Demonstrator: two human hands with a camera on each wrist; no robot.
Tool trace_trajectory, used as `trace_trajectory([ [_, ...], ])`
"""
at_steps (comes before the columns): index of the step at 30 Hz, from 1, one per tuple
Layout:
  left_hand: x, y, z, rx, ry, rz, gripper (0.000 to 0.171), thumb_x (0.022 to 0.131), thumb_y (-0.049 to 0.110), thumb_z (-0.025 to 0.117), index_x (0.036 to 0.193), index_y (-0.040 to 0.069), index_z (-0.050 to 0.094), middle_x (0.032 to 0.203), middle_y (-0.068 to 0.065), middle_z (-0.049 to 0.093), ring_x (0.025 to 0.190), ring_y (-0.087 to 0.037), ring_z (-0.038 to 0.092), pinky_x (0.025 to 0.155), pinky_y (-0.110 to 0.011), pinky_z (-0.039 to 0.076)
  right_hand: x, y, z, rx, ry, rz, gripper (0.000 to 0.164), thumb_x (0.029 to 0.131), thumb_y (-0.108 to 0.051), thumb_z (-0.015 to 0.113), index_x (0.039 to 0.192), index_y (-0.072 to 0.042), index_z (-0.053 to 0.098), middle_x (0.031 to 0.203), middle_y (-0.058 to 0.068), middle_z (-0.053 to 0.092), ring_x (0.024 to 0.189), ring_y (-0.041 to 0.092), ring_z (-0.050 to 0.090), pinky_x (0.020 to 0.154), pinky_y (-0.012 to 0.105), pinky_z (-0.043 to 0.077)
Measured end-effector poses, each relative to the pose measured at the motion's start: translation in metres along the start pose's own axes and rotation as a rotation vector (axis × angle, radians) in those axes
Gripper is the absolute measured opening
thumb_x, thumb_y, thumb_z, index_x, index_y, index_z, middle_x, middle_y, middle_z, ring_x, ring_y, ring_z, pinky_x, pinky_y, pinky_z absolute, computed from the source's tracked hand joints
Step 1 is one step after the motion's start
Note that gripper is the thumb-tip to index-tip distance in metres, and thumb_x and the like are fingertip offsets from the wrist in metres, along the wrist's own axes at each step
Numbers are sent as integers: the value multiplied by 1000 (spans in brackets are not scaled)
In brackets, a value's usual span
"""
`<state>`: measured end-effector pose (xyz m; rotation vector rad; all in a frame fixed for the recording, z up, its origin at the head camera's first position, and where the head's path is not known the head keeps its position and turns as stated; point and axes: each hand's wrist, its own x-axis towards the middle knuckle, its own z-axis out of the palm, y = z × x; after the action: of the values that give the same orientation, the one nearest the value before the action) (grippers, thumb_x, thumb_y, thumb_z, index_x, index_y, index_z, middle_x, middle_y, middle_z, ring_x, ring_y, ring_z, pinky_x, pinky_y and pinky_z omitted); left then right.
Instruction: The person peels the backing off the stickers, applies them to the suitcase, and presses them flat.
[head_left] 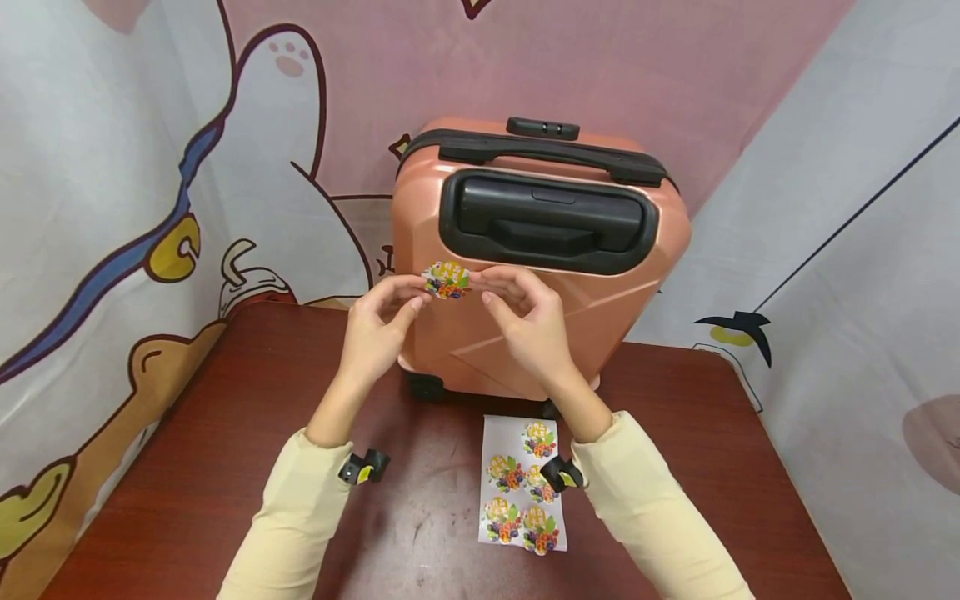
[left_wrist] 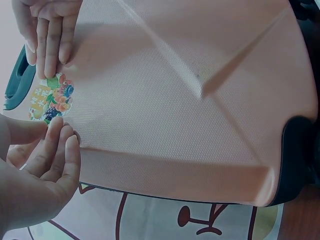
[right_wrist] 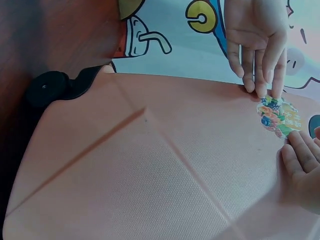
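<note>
Between my two hands is a round, scalloped fruit sticker (head_left: 447,281) with yellow lettering, held close against the front of an upright salmon-pink suitcase (head_left: 480,342), below its handle recess. My left hand (head_left: 380,321) pinches the sticker's left edge between thumb and fingers. At the opposite edge, the extended fingertips of my right hand (head_left: 531,319) touch the sticker, with the thumb apart from it. Both wrist views show the sticker (left_wrist: 52,97) lying near the ribbed shell; whether it is fully against the surface I cannot tell.
A white sheet (head_left: 501,433) with several similar fruit stickers lies on the dark red-brown table (head_left: 420,517), partly behind the right wrist camera (head_left: 561,473). The suitcase has a black telescopic handle (head_left: 551,212) and small wheels (head_left: 424,387). Cartoon-printed cloth (head_left: 360,83) hangs behind.
</note>
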<state>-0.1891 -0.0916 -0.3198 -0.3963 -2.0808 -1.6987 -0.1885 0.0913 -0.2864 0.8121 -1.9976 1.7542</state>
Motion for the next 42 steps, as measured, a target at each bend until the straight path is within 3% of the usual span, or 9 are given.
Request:
trace_trajectory([
  [10,0,0,0,-11,-1,3,17,87,-2,57,103,-1,63,89,-14,66,85,-19,62,75,-23,47,-8,7,-1,-50,-8,54,18,83,11,57,100,8,60,99,19,65,94,25,62,79,26,48],
  [19,-1,1,0,-23,0,5,17,87,-1,57,103,-1,63,89,-15,67,85,-20,62,75,-22,47,-3,-1,-4,-10,-11,9,19,83,13,55,101,11,58,101,21,64,95,27,62,83,31,48],
  [27,-1,1,0,-5,-2,-9,16,87,1,58,102,0,64,90,-13,67,85,-18,62,74,-22,47,-7,1,-9,-38,-43,29,19,83,12,56,102,9,58,102,20,64,96,25,61,83,32,48],
  [38,-8,-6,2,12,-39,-31,14,87,6,61,99,2,65,90,-9,67,84,-13,60,70,-22,46,-18,11,-21,-85,-91,137,10,85,3,59,95,7,61,87,18,67,82,26,64,72,24,50],
  [42,-13,-12,4,12,-55,-54,14,86,7,62,99,2,65,90,-9,67,83,-13,60,71,-21,45,-28,21,-27,-60,-99,179,11,86,2,58,94,9,60,84,20,66,79,28,64,72,33,51],
])
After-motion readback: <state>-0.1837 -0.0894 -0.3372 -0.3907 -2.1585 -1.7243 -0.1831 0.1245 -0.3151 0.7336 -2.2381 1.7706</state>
